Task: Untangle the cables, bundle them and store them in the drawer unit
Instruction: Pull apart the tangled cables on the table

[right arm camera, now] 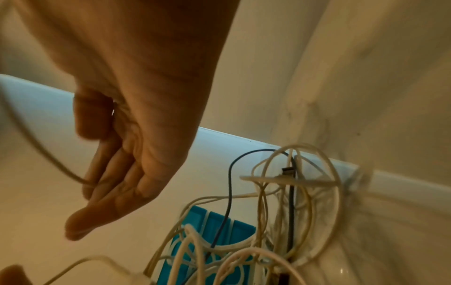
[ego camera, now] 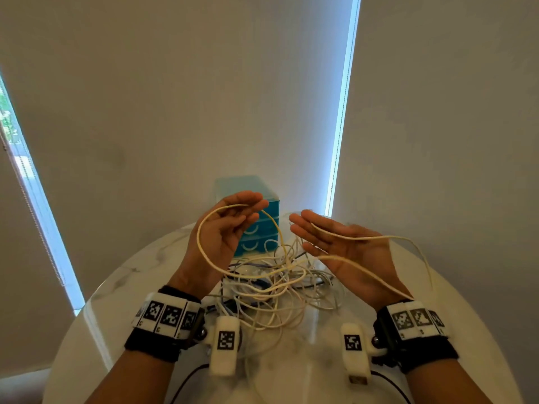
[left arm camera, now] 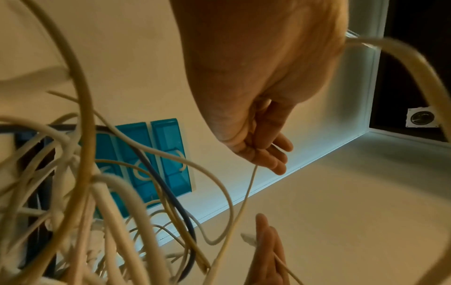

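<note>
A tangle of cream, white and dark blue cables (ego camera: 277, 284) lies on the round marble table (ego camera: 116, 290), in front of the teal drawer unit (ego camera: 253, 225). My left hand (ego camera: 248, 211) is raised above the pile and pinches a cream cable (ego camera: 201, 246) that loops down into the tangle. In the left wrist view that cable runs along the left hand (left arm camera: 266, 152). My right hand (ego camera: 309, 234) is held palm up with straight fingers, and a cream strand (ego camera: 364, 237) lies loosely across it. All drawers (left arm camera: 168, 154) look closed.
The table's curved edge runs close on both sides. Drawn blinds (ego camera: 204, 97) with bright window gaps hang behind the table. Black leads (ego camera: 186, 380) from the wrist cameras trail over the near table surface.
</note>
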